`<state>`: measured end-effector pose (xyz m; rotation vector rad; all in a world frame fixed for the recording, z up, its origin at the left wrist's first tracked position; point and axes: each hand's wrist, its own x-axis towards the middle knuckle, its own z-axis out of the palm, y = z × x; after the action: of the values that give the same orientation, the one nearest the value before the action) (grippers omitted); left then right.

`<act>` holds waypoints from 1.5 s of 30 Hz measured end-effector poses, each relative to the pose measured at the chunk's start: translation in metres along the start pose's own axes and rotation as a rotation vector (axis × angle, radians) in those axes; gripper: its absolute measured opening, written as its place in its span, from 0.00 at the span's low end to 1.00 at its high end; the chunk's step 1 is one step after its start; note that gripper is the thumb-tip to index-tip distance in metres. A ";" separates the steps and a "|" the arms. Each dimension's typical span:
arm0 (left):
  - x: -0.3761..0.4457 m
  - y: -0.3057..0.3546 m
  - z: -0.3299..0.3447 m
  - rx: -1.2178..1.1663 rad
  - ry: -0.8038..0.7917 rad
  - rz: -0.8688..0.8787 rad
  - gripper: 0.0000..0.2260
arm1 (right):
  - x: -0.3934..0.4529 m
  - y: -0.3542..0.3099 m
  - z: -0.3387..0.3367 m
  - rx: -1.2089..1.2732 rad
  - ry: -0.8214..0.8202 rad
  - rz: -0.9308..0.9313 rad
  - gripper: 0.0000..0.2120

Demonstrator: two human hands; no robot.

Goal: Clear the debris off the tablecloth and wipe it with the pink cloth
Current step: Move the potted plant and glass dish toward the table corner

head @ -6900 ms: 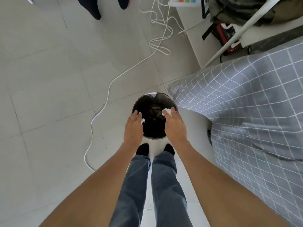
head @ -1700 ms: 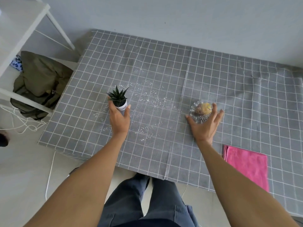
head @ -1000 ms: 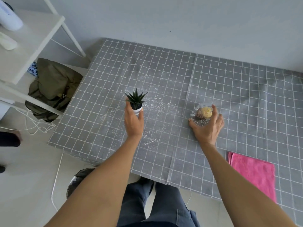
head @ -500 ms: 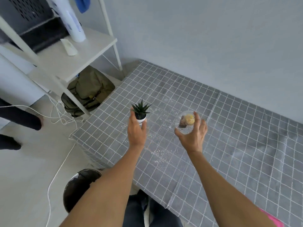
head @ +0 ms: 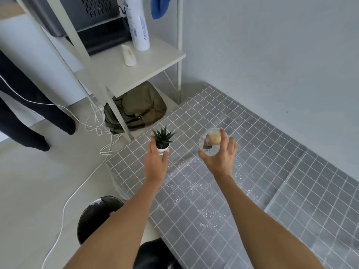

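Note:
A grey checked tablecloth (head: 291,191) covers the table on the right. White crumbs (head: 194,183) lie scattered across its near-left part. My left hand (head: 156,164) holds a small potted succulent (head: 163,137) in a white pot, raised above the cloth's left corner. My right hand (head: 219,157) holds a clear glass dish (head: 211,141) with a yellow and a brown piece in it, tilted and lifted off the cloth. The pink cloth is out of view.
A white shelf rack (head: 132,72) stands at the left with a white bottle (head: 138,26) and a small white object (head: 129,58). An olive backpack (head: 136,109) sits under it. A black-lined bin (head: 97,216) is by my feet. White cables (head: 77,191) cross the floor; another person's legs (head: 29,117) stand far left.
Both hands lifted the plant and the dish off the cloth and carried them left toward the shelf. My view swung left, so the pink cloth left the frame.

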<state>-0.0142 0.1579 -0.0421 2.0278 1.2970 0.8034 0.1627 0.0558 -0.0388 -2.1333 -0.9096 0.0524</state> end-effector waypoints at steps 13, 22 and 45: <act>0.055 -0.019 0.049 -0.047 -0.005 0.034 0.24 | 0.082 0.014 0.092 -0.071 -0.082 -0.116 0.45; 0.076 -0.013 0.078 -0.041 -0.048 0.037 0.22 | 0.113 0.029 0.108 -0.084 -0.169 -0.121 0.46; 0.071 -0.009 0.082 -0.020 -0.160 0.081 0.24 | 0.129 0.023 0.077 -0.296 -0.427 -0.052 0.53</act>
<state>0.0668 0.2138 -0.0896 2.0939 1.1203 0.6712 0.2472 0.1773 -0.0740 -2.4188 -1.2842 0.3804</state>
